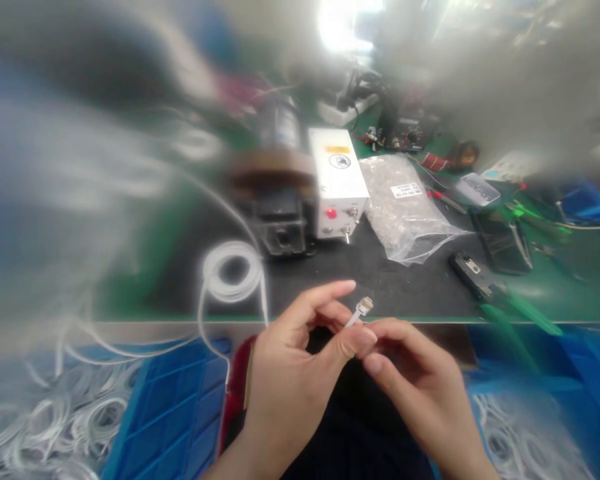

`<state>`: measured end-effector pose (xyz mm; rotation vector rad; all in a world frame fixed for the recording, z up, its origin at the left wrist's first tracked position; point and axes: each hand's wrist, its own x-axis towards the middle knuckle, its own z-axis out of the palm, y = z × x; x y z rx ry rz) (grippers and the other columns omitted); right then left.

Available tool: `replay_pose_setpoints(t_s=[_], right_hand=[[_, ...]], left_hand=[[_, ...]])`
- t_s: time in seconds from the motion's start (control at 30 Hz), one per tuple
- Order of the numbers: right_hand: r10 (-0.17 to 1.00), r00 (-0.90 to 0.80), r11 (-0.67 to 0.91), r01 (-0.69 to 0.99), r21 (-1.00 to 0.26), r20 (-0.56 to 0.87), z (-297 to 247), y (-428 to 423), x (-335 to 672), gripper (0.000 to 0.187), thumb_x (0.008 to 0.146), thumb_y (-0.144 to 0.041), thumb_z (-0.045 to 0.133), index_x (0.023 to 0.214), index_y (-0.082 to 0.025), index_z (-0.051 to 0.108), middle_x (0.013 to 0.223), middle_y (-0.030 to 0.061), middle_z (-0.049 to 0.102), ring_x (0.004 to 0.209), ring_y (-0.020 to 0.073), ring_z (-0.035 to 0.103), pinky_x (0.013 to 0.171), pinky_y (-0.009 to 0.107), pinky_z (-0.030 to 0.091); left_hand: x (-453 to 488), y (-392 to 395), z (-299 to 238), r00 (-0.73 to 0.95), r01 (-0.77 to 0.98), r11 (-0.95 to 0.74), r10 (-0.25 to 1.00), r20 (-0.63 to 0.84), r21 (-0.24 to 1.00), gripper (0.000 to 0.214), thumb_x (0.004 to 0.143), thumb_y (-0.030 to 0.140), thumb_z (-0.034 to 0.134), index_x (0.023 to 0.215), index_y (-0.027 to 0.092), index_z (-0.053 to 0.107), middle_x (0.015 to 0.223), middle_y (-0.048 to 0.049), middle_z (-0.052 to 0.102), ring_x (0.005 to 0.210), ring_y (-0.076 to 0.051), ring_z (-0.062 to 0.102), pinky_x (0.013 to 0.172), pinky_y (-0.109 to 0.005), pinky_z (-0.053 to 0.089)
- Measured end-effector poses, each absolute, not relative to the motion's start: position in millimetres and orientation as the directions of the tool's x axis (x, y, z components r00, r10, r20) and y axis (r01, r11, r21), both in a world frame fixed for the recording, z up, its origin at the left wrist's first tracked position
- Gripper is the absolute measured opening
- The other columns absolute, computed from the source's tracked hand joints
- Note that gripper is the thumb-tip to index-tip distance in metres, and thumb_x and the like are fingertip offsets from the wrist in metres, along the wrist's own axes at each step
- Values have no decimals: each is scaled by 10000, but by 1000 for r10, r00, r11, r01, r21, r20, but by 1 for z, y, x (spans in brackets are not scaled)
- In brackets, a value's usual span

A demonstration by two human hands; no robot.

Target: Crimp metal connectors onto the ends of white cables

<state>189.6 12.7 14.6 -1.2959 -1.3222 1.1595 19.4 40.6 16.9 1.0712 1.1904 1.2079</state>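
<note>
Our left hand (pixel 290 377) and right hand (pixel 417 387) both pinching one cable (pixel 353 321), plug (pixel 365 306) on its tip, near side of the box (pixel 337 183), bag (pixel 405 207) just beside the box.

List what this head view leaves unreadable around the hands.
Head view:
1. The cable below the plug: hidden behind the left hand and right hand.
2. The bag label: print too small.
3. The white box sticker: blurred.
4. The bench's left side: smeared by motion blur.

White control box (pixel 337 183) beside clear bag (pixel 405 207); black tool (pixel 473 273) right; blue crate (pixel 175 407) below.
</note>
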Motion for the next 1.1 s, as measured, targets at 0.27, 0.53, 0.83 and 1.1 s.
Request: replay_pose_setpoints(t_s=[0.27, 0.53, 0.83, 1.1], right_hand=[[987, -160, 14, 60, -998, 4, 10, 29, 151, 122, 1035, -294, 730, 944, -220, 763, 816, 4, 735, 723, 172, 662, 676, 264, 526], [977, -208, -13, 103, -995, -34, 16, 34, 147, 247, 1104, -330, 626, 922, -214, 747, 800, -9, 694, 709, 143, 606, 681, 248, 468], [986, -148, -49, 188, -981, -77, 13, 39, 133, 218, 1103, -357, 635, 973, -223, 748, 752, -30, 640, 658, 132, 549, 612, 251, 421], [988, -125, -69, 181, -981, -92, 14, 47, 123, 250, 1074, -344, 664, 877, -211, 742, 717, -23, 620, 631, 132, 512, 567, 253, 389]], left_hand=[[6, 53, 10, 123, -417, 225, 974, -190, 881, 422, 929, 330, 895, 1314, 276, 731, 973, 6, 689, 815, -104, 676, 720, -177, 573], [-4, 62, -2, 38, -459, 94, 996, -86, 884, 305, 1116, 398, 620, 1361, 244, 717, 1245, -101, 773, 1051, -192, 741, 978, -317, 605], [-11, 65, -10, -8, -561, 166, 979, -206, 811, 98, 1011, 301, 807, 1096, 257, 823, 1034, -17, 821, 937, -118, 766, 852, -167, 594], [-15, 60, -19, 1, -588, 212, 965, -262, 781, 93, 999, 291, 822, 1082, 250, 810, 1026, -17, 817, 970, -124, 770, 858, -170, 598]])
